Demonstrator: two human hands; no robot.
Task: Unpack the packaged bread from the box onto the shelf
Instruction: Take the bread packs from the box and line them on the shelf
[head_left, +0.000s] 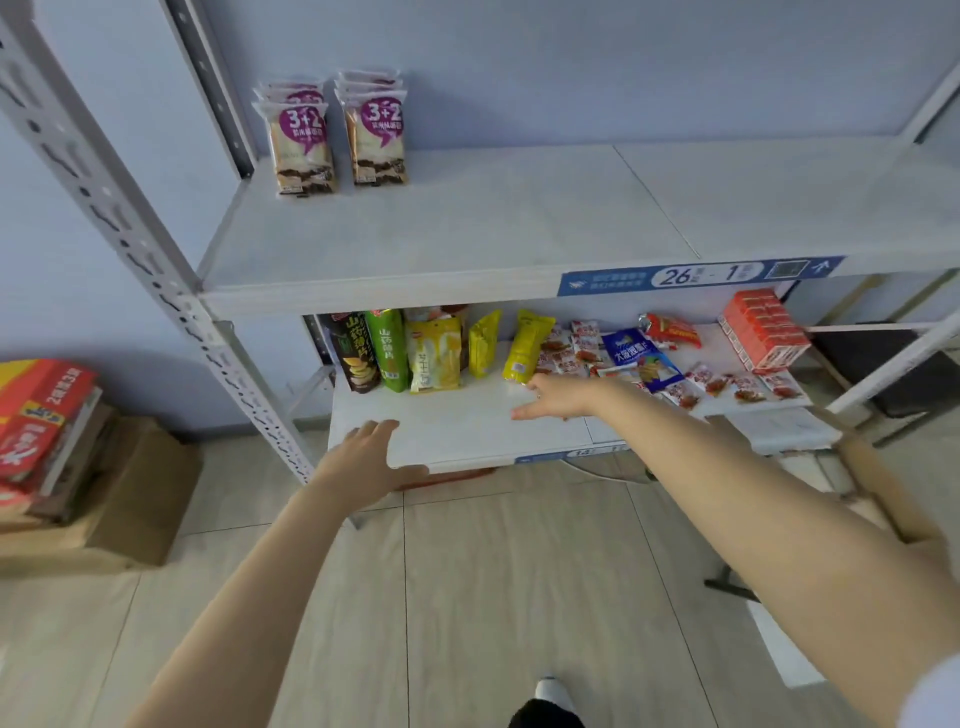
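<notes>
hands are both empty here: the left hand (367, 462) is spread open, palm down, at the front left corner of the lower shelf (467, 426), and the right hand (553, 397) is also open with fingers loosely extended, hovering low over the bare front strip of that same shelf, just short of a yellow snack pouch (527, 345). neither one grips anything. the packaged bread (337, 135) that is already out stands in two upright rows on the upper shelf (467, 218), up and away from both hands, beyond and slightly left of the left hand, so the left arm is the nearer one to those rows; each pack stands on its short end with its long axis vertical and its printed face toward the front. the box (878, 483) that i take to be the source shows only as a cardboard flap down behind the right forearm, to the right of and nearer the body than the right hand, so the right arm looks better placed to reach it; whether any bread is left inside cannot be told, as its contents are hidden. my judgement is that the next reach goes back and to the right, away from the shelf, then up and left to the free space beside the standing rows.
</notes>
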